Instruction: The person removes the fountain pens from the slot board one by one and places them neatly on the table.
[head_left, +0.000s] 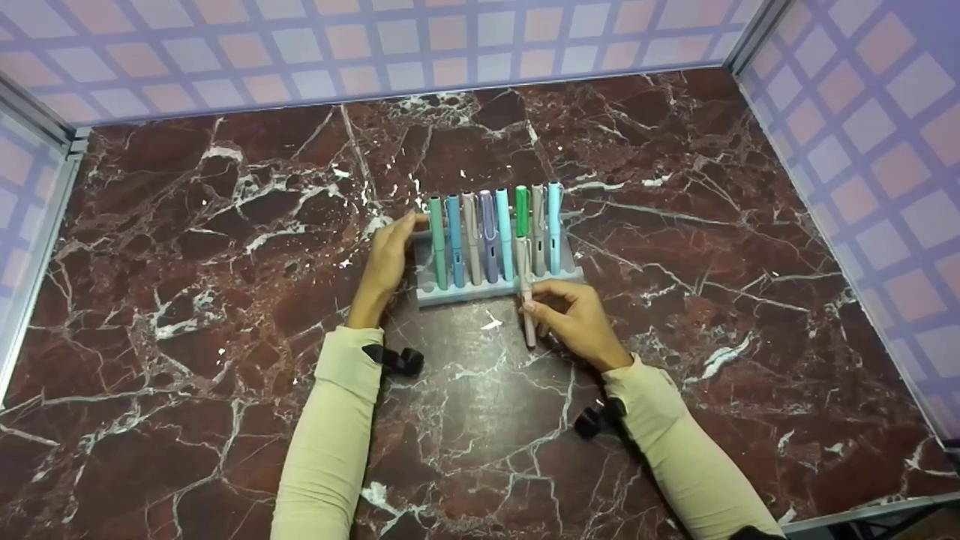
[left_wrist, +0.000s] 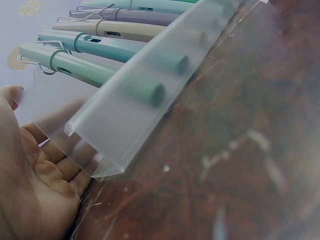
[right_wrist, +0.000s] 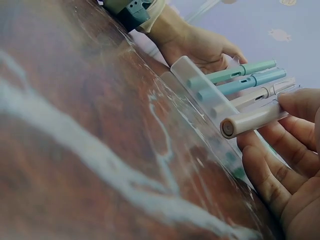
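Note:
A translucent pen stand holds several capped pens leaning side by side in its slots. From the left they run sage green, blue, beige, purple and light blue, then bright green, greyish beige and light blue. My left hand grips the stand's left side; in the left wrist view, fingers lie behind its clear panel. Between thumb and fingers, my right hand pinches a beige pen, tilted over the stand's front lip. Its clip end overlaps the bright green pen in the head view.
The stand rests on a dark red marbled tabletop with white veins. Checkered panels, such as the back one, wall the table at the back and sides. Black straps with small devices sit on both wrists.

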